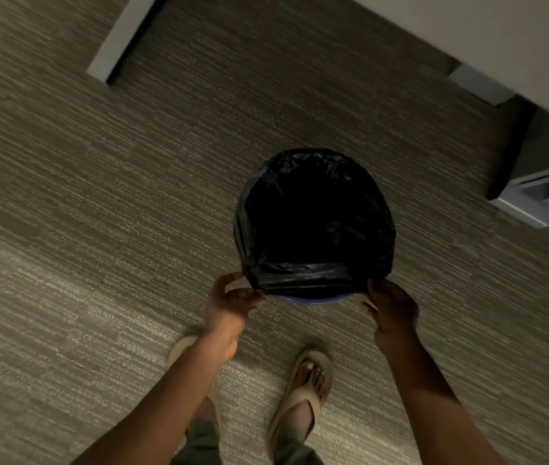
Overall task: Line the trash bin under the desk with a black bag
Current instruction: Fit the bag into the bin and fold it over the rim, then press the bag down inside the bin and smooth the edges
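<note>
A round trash bin stands on the carpet, and only a sliver of its purple-blue rim [310, 299] shows at the near side. A black bag [303, 276] lies folded over the rim all around, and its dark inside fills the bin's mouth. My left hand [231, 305] pinches the bag's edge at the near left of the rim. My right hand [392, 308] grips the bag's edge at the near right. Both hands sit at rim height, one on each side of the near fold.
A white desk top [501, 38] juts in at the upper right, with a grey desk foot [521, 204] right of the bin and another leg [115, 45] at the upper left. Striped grey carpet [98, 229] surrounds the bin. My sandalled feet [306, 380] stand just behind it.
</note>
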Demonstrator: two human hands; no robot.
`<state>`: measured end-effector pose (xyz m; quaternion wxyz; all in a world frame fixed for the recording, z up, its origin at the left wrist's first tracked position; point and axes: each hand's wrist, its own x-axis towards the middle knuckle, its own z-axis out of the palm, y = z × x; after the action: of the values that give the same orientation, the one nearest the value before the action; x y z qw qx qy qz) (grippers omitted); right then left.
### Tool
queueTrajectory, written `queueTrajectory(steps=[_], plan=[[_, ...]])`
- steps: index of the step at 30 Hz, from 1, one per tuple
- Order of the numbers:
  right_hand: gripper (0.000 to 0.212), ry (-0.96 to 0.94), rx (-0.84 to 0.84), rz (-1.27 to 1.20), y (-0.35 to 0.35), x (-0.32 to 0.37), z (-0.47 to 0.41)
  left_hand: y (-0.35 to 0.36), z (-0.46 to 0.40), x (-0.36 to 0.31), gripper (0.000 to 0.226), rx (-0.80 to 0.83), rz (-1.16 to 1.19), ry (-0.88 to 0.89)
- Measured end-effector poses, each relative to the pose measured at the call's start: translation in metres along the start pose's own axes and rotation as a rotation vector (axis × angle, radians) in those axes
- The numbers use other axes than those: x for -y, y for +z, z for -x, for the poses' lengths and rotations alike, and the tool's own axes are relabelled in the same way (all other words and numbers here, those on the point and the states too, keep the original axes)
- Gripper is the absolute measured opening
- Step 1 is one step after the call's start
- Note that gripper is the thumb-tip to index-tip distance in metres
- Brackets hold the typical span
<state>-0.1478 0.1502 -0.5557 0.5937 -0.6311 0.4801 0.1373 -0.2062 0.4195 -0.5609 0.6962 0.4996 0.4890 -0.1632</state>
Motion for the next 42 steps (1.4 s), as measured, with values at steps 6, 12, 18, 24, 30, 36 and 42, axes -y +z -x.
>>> queueTrajectory(steps=[6, 12, 18, 24, 30, 36, 42], plan=[[0.026, -0.017, 0.027, 0.181, -0.015, -0.017, -0.001, -0.004, -0.004, 0.011, 0.054, -0.001, -0.138, -0.012], [0.015, -0.033, 0.031, 0.223, 0.006, -0.013, -0.005, 0.002, -0.014, 0.002, 0.040, -0.068, -0.324, 0.050], [0.023, 0.078, 0.111, 0.049, 0.014, -0.003, -0.007, 0.003, -0.017, -0.012, 0.037, -0.124, -0.348, 0.040], [0.032, -0.425, -0.323, 0.365, 0.003, 0.029, -0.003, 0.015, 0.016, -0.038, 0.044, -0.276, -0.674, 1.077], [0.063, -1.424, 0.043, 1.404, 0.044, 0.071, -0.009, 0.083, 0.008, -0.058, 0.053, 0.344, -1.462, 1.219], [0.085, -1.205, 0.240, 2.141, 0.068, 0.096, -0.035, 0.091, -0.025, -0.066, 0.055, 0.419, -2.047, 0.519], [0.107, -1.077, 0.240, 2.221, 0.058, 0.093, -0.039, 0.088, -0.033, -0.072, 0.057, 0.543, -2.151, 0.237]])
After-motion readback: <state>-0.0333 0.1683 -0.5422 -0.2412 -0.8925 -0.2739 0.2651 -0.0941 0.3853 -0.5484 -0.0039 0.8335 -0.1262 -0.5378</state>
